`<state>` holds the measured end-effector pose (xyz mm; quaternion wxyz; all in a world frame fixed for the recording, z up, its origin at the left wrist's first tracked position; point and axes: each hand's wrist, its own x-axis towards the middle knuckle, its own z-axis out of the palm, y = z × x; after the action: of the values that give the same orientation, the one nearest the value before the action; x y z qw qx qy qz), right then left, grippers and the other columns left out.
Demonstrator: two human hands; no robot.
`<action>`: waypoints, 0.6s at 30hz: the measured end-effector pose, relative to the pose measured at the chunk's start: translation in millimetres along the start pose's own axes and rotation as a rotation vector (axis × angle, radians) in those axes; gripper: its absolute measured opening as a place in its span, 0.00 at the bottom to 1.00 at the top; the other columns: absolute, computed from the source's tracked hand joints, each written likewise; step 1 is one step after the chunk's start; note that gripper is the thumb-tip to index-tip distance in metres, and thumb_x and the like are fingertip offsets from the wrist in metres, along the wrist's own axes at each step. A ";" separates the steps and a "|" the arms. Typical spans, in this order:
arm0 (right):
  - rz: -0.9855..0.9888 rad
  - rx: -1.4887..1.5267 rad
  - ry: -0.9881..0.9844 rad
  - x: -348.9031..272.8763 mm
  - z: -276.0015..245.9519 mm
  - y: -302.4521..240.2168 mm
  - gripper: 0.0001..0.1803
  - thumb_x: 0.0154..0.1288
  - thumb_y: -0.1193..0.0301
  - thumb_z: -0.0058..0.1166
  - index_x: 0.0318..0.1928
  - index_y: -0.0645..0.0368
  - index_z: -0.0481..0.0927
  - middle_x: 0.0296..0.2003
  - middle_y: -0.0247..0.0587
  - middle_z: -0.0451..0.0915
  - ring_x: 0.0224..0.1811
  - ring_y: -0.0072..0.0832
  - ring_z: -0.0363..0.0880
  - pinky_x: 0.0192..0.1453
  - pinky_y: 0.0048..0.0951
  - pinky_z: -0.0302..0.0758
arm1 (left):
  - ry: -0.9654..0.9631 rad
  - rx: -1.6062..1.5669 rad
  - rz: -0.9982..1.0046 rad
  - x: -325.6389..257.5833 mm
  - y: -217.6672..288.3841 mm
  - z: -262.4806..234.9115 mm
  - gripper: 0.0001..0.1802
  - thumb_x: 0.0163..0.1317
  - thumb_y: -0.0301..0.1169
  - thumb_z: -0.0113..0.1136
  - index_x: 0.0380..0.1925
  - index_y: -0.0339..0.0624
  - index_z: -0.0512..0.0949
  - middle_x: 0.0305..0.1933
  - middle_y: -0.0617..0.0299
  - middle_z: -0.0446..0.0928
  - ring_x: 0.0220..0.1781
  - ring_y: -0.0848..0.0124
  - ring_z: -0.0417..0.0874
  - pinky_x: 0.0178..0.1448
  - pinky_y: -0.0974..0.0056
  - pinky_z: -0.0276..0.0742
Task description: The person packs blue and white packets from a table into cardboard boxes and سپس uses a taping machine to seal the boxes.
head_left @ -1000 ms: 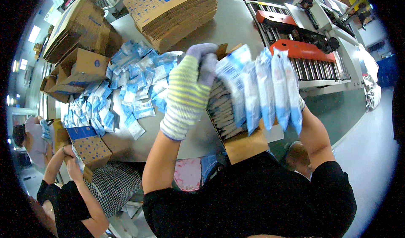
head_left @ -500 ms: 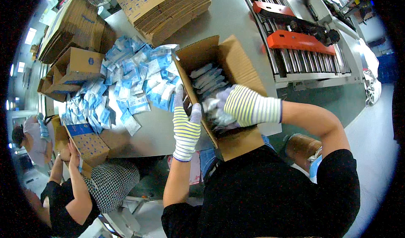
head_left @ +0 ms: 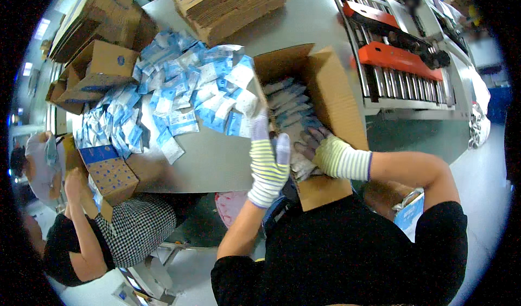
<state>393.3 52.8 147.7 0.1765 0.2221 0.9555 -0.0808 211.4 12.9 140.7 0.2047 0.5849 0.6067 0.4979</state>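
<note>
An open cardboard box (head_left: 337, 97) stands at the table's near edge, with a row of silvery-white and blue packets (head_left: 292, 104) inside. My right hand (head_left: 335, 153), in a striped glove, reaches over the box's near right edge. Its fingers are spread on the packets at the near end, and I see none gripped. Against the outside of the left wall rests my left hand (head_left: 267, 167), gloved alike, its fingers stretched and its thumb apart near the rim. Left of the box lies a pile of loose blue and white packets (head_left: 182, 122).
Flattened cartons (head_left: 233, 10) are stacked at the back, with more cardboard (head_left: 95, 21) at far left. Open boxes (head_left: 111, 61) stand beside the pile. A roller conveyor with orange guards (head_left: 399, 60) is at right. A co-worker's arm (head_left: 81, 219) reaches to another box (head_left: 111, 178) at left.
My right hand has gone from closed fingers over a blurred packet to spread fingers lying on the packets. My left hand stays at the box's left wall. The whole view has shifted slightly.
</note>
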 end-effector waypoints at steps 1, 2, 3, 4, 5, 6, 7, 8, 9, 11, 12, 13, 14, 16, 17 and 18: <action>0.023 -0.065 -0.035 -0.1 3.8 -1.0 0.36 0.58 0.56 0.47 0.65 0.55 0.58 0.61 0.51 0.64 0.62 0.50 0.62 0.68 0.52 0.52 | -0.002 -0.127 -0.006 0.8 -0.1 0.4 0.25 0.63 0.31 0.48 0.59 0.32 0.61 0.58 0.43 0.67 0.58 0.55 0.70 0.62 0.58 0.64; 0.043 -0.085 -0.084 -4.8 2.6 -2.2 0.36 0.57 0.55 0.48 0.65 0.55 0.59 0.61 0.51 0.64 0.62 0.50 0.62 0.67 0.53 0.53 | -0.017 -0.259 -0.014 0.3 -1.5 -0.3 0.24 0.64 0.32 0.47 0.59 0.32 0.63 0.58 0.44 0.68 0.57 0.56 0.71 0.61 0.59 0.64; 0.036 -0.067 -0.085 -10.2 1.9 2.1 0.37 0.56 0.54 0.50 0.65 0.55 0.59 0.61 0.51 0.64 0.63 0.50 0.61 0.67 0.53 0.54 | -0.062 -0.329 -0.112 -6.1 -8.2 -1.3 0.23 0.65 0.33 0.44 0.58 0.34 0.64 0.57 0.46 0.69 0.56 0.57 0.72 0.60 0.61 0.66; 0.021 -0.048 -0.077 -10.9 -5.2 3.0 0.38 0.55 0.53 0.51 0.65 0.55 0.59 0.60 0.51 0.64 0.63 0.49 0.61 0.67 0.53 0.54 | -0.089 -0.434 -0.263 -17.1 -28.7 -0.4 0.21 0.66 0.34 0.43 0.55 0.34 0.68 0.53 0.47 0.72 0.53 0.59 0.74 0.57 0.63 0.67; -0.029 0.050 -0.085 -9.4 -30.2 6.5 0.37 0.55 0.54 0.53 0.62 0.59 0.62 0.56 0.54 0.68 0.59 0.50 0.66 0.63 0.49 0.61 | -0.087 -0.323 -0.318 -20.8 -51.8 -1.4 0.20 0.65 0.34 0.44 0.53 0.35 0.69 0.51 0.46 0.73 0.52 0.58 0.75 0.57 0.61 0.68; -0.034 0.052 -0.089 -6.9 -51.2 10.5 0.37 0.55 0.54 0.53 0.62 0.59 0.62 0.56 0.54 0.68 0.59 0.50 0.66 0.63 0.49 0.61 | -0.095 -0.219 -0.372 -22.7 -77.6 -2.4 0.19 0.64 0.33 0.46 0.52 0.35 0.70 0.49 0.46 0.73 0.51 0.57 0.75 0.56 0.60 0.69; -0.028 0.238 -0.064 -0.9 -69.9 13.0 0.34 0.56 0.53 0.53 0.59 0.60 0.65 0.52 0.55 0.71 0.55 0.50 0.69 0.61 0.46 0.64 | -0.124 -0.071 -0.496 -32.4 -120.7 -3.9 0.19 0.63 0.32 0.48 0.51 0.35 0.70 0.49 0.44 0.73 0.50 0.55 0.75 0.56 0.58 0.69; -0.004 0.419 -0.048 4.4 -78.2 14.4 0.32 0.57 0.53 0.53 0.56 0.62 0.68 0.49 0.57 0.73 0.52 0.50 0.72 0.58 0.44 0.67 | -0.163 0.062 -0.614 -39.5 -164.0 -0.6 0.18 0.61 0.31 0.50 0.51 0.35 0.71 0.49 0.43 0.73 0.50 0.53 0.75 0.56 0.57 0.70; -0.023 0.424 0.229 3.4 -75.6 17.7 0.31 0.56 0.53 0.55 0.53 0.64 0.70 0.45 0.57 0.75 0.48 0.50 0.74 0.54 0.41 0.71 | -0.169 0.187 -0.652 -39.4 -192.4 2.0 0.19 0.60 0.31 0.51 0.51 0.36 0.71 0.50 0.43 0.73 0.50 0.51 0.75 0.55 0.56 0.70; 0.107 0.449 0.331 10.6 -91.4 19.6 0.28 0.57 0.56 0.55 0.52 0.62 0.71 0.45 0.53 0.76 0.49 0.49 0.74 0.54 0.41 0.71 | -0.295 0.402 -0.621 -26.1 -217.3 -0.2 0.23 0.54 0.31 0.56 0.52 0.39 0.70 0.55 0.46 0.70 0.56 0.50 0.71 0.55 0.55 0.70; 0.156 0.472 0.347 14.6 -93.3 22.0 0.27 0.57 0.57 0.55 0.52 0.62 0.72 0.45 0.53 0.76 0.49 0.48 0.74 0.54 0.40 0.71 | -0.298 0.397 -0.625 -25.1 -233.0 8.4 0.23 0.54 0.31 0.56 0.52 0.39 0.70 0.55 0.46 0.70 0.56 0.50 0.71 0.55 0.55 0.70; 0.189 0.536 0.361 19.1 -96.9 17.7 0.25 0.57 0.59 0.56 0.51 0.60 0.73 0.46 0.52 0.76 0.50 0.48 0.74 0.55 0.40 0.70 | -0.277 0.629 -0.175 -29.5 -256.0 15.7 0.27 0.52 0.32 0.59 0.54 0.42 0.69 0.55 0.47 0.68 0.57 0.52 0.70 0.56 0.54 0.69; 0.187 0.533 0.357 22.0 -97.8 17.0 0.25 0.57 0.59 0.56 0.51 0.60 0.73 0.46 0.52 0.76 0.50 0.48 0.74 0.55 0.40 0.70 | -0.251 0.838 0.287 -25.9 -263.1 21.4 0.30 0.49 0.34 0.61 0.55 0.44 0.68 0.56 0.48 0.67 0.58 0.54 0.68 0.57 0.52 0.67; 0.171 0.584 0.348 26.7 -94.6 17.4 0.24 0.57 0.59 0.57 0.51 0.60 0.73 0.46 0.52 0.76 0.50 0.48 0.74 0.55 0.40 0.70 | -0.378 0.722 0.180 -23.3 -261.5 31.7 0.36 0.47 0.36 0.63 0.59 0.49 0.64 0.54 0.51 0.67 0.58 0.56 0.67 0.59 0.49 0.64; 0.187 0.581 0.342 23.1 -88.2 20.4 0.24 0.57 0.59 0.57 0.51 0.60 0.73 0.45 0.51 0.77 0.49 0.47 0.74 0.55 0.40 0.71 | -0.565 0.793 0.064 -14.2 -245.7 30.5 0.36 0.48 0.38 0.63 0.59 0.49 0.64 0.53 0.51 0.68 0.56 0.56 0.68 0.59 0.49 0.64; 0.174 0.556 0.340 20.8 -86.0 25.0 0.24 0.57 0.60 0.58 0.51 0.60 0.73 0.45 0.51 0.77 0.48 0.47 0.75 0.54 0.40 0.71 | -0.751 0.862 -0.056 -5.1 -229.8 26.8 0.36 0.48 0.39 0.62 0.60 0.49 0.64 0.52 0.52 0.68 0.55 0.55 0.68 0.59 0.48 0.63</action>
<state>361.3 103.3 217.6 -0.0465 0.3529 0.8901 -0.2847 118.7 59.4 -66.2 0.1622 0.7361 0.6558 -0.0418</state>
